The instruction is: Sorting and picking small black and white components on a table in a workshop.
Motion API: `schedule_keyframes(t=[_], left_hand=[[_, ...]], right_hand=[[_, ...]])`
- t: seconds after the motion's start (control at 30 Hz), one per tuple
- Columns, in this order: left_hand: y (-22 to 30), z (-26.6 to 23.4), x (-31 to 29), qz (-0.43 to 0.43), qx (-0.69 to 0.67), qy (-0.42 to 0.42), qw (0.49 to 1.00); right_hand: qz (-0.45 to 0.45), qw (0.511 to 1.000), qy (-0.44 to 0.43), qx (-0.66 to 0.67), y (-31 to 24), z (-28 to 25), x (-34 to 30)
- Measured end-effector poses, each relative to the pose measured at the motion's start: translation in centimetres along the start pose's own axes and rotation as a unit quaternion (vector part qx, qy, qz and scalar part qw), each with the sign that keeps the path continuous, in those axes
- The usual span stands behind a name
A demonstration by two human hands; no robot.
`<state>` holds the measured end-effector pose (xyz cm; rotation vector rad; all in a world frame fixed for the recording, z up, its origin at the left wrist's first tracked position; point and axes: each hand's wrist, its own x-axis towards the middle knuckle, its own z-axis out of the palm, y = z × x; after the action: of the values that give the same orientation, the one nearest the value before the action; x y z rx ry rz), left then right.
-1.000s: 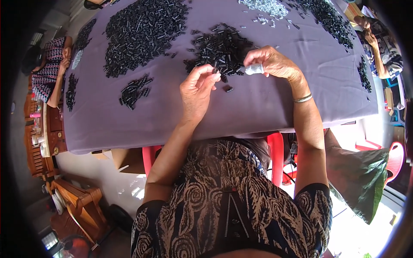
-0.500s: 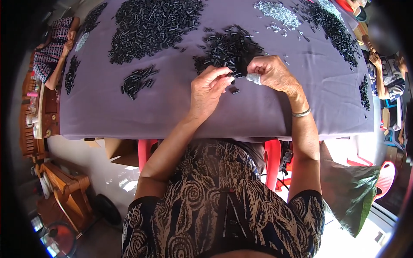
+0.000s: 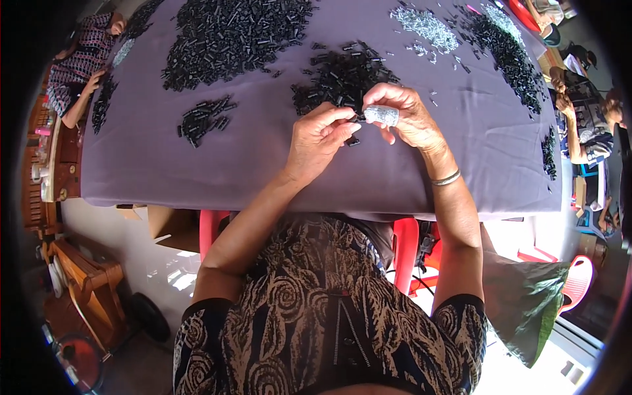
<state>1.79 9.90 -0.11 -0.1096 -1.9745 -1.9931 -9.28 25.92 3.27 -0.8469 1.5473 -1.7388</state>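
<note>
Just in front of a pile of small black tube-shaped pieces (image 3: 339, 76), my hands meet with fingertips almost touching. My left hand (image 3: 315, 143) is closed in a pinch between thumb and forefinger on a small dark piece (image 3: 359, 118), mostly hidden by the fingers. From the right, my right hand (image 3: 413, 122) pinches at the same piece. A whitish-grey wrap (image 3: 382, 115) covers its thumb, and a metal bangle (image 3: 446, 178) circles the wrist. Below the fingertips a loose black piece (image 3: 353, 141) lies on the mauve cloth (image 3: 263, 168).
A large black heap (image 3: 234, 46) lies far left, with a smaller black cluster (image 3: 203, 120) nearer me. Shiny clear pieces (image 3: 426, 29) are heaped far right, beside another black pile (image 3: 507, 56). People sit at the left (image 3: 79, 66) and right (image 3: 586, 118) edges.
My right hand has moved left to meet the left hand, and its wrapped thumb has turned toward the piece. The whole view has shifted slightly.
</note>
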Motion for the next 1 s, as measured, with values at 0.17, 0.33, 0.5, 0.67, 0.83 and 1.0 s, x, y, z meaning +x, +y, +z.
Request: schedule_keyframes(t=[0.17, 0.33, 0.5, 0.67, 0.83, 1.0], left_hand=[[0.1, 0.1, 0.1, 0.003, -0.022, 0.001, 1.000], [0.1, 0.0, 0.1, -0.018, -0.014, -0.019, 1.000], [0.1, 0.0, 0.1, -0.014, -0.024, -0.036, 0.999], [0.0, -0.3, 0.3, -0.039, -0.112, -0.061, 0.991], [0.9, -0.6, 0.4, -0.126, -0.160, -0.093, 0.975], [0.8, -0.7, 0.5, -0.138, -0.156, -0.090, 0.974]], right_hand=[[-0.006, 1.000, -0.024, 0.019, 0.3, 0.0, 0.2], [-0.007, 0.999, -0.032, 0.000, 0.3, -0.2, 0.3], [-0.007, 0.998, -0.042, -0.045, -0.2, -0.2, 0.1], [-0.041, 0.996, -0.048, -0.066, -0.6, 0.3, -0.2], [-0.043, 0.995, -0.078, -0.033, -0.8, 0.2, 0.0], [-0.025, 0.996, -0.084, -0.019, -0.5, 0.1, 0.2]])
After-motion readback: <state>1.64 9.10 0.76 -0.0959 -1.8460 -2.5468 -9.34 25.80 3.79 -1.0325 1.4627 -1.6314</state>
